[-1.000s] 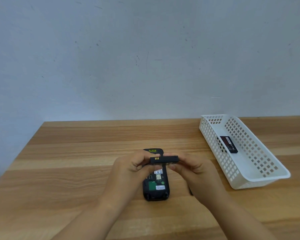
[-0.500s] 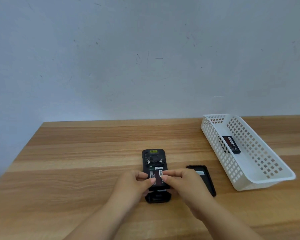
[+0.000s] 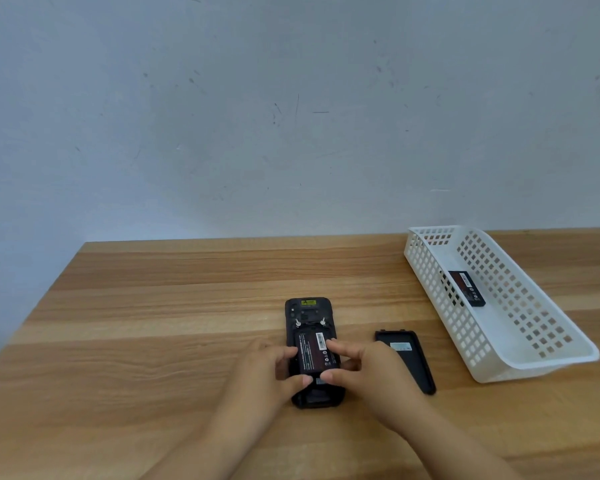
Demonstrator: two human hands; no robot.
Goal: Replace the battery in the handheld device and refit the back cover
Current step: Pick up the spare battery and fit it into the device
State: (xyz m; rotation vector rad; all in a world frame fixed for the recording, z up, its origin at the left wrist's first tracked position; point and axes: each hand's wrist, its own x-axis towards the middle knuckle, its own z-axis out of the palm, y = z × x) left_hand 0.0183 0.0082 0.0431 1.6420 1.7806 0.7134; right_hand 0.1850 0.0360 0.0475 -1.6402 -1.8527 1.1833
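The handheld device [image 3: 309, 318] lies face down on the tabletop [image 3: 153, 323], with a battery [image 3: 315, 353] in its open bay. The left hand [image 3: 264, 374] and right hand [image 3: 371, 370] each pinch the battery's edges. The back cover [image 3: 407, 362] lies just beside it. The white basket [image 3: 499, 355] holds a second battery [image 3: 466, 288].

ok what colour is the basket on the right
White, with a grid of square holes in its walls: the basket shows best in the head view.
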